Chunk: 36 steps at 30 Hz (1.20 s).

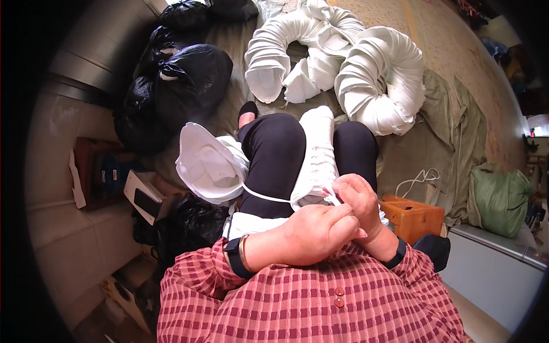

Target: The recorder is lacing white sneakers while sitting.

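Note:
My left hand point(320, 231) is closed over my lap, its fingertips against my right hand; whatever it holds is hidden. My right hand point(359, 201) is closed too, pinching a thin white strip point(331, 197) at the near end of a long white stack of nested, stitched pieces point(317, 148). This stack lies lengthwise between my knees. Beside my left knee a second white bundle point(213, 163) shows a wide, rounded opening. From it a narrow white cord point(266, 195) runs across my left thigh toward the stack. White cloth is partly visible under my left forearm.
Large curved stacks of white pieces point(383, 80) lie ahead on a drab green cloth point(409, 157). Black plastic bags point(194, 80) crowd the far left. To the right stand a wooden box point(413, 220) and a green bag point(500, 200) on a grey case point(492, 274).

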{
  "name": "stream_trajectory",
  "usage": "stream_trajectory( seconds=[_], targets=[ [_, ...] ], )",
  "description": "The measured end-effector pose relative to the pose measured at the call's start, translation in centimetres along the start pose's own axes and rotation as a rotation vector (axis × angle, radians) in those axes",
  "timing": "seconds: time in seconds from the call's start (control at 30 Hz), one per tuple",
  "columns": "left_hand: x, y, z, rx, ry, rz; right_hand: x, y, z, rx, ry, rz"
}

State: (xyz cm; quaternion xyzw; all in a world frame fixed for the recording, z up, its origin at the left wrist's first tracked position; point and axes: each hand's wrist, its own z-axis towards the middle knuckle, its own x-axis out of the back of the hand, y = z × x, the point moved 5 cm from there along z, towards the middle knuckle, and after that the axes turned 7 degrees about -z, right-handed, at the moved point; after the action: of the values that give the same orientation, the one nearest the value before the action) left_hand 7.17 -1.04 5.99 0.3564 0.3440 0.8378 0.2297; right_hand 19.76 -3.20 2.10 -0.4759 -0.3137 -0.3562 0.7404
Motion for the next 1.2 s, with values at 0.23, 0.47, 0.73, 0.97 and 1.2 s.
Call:
stream_trajectory(
  seconds=[0.23, 0.47, 0.73, 0.97, 1.2],
  targets=[
    [2.4, -0.1, -1.3, 0.013, 0.122, -0.052, 5.2, -2.2, -0.1, 0.183, -0.235, -0.174],
    [1.6, -1.7, -2.8, 0.117, -0.090, -0.141, 6.8, -0.2, -0.8, -0.078, -0.619, 0.639],
    [1.1, -5.6, -4.8, 0.288, -0.098, 0.384, 1.7, 0.7, 0.8, -0.305, -0.371, 0.324],
    [1.5, -6.4, -4.5, 0.256, -0.208, 0.462, -0.3, 2.0, 1.8, -0.119, -0.181, 0.011],
    [0.8, -7.0, -3.9, 0.330, -0.303, 0.539, -0.8, 3.5, 0.4, -0.057, -0.210, 0.080]
  ],
)
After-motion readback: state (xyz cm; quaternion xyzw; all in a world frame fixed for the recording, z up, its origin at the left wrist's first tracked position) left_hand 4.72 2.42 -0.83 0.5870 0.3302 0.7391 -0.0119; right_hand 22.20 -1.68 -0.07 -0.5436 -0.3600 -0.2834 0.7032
